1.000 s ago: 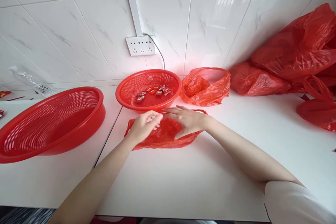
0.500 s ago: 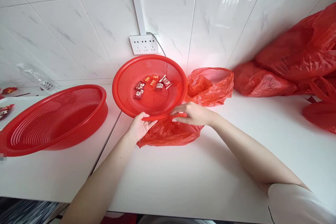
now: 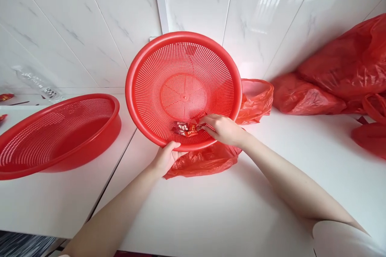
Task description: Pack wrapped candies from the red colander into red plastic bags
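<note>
My left hand (image 3: 164, 158) grips the lower rim of a round red perforated basket (image 3: 157, 72), which is tilted steeply up toward me above the white counter. Several small wrapped candies (image 3: 184, 129) have slid to its lowest edge. My right hand (image 3: 220, 129) reaches inside the basket, fingers curled on the candies. A flattened red plastic bag (image 3: 202, 161) lies on the counter just under the basket and both hands.
A larger red perforated basket (image 3: 57, 136) sits on the counter at the left. An open red bag (image 3: 256, 100) stands behind the tilted basket, and bulky red bags (image 3: 340, 72) pile against the tiled wall at right. A plastic bottle (image 3: 36, 86) lies far left.
Both hands left the flat bag and took the small basket. It has been lifted and tipped toward me, and the candies slid to its lower edge, where my right hand now reaches.
</note>
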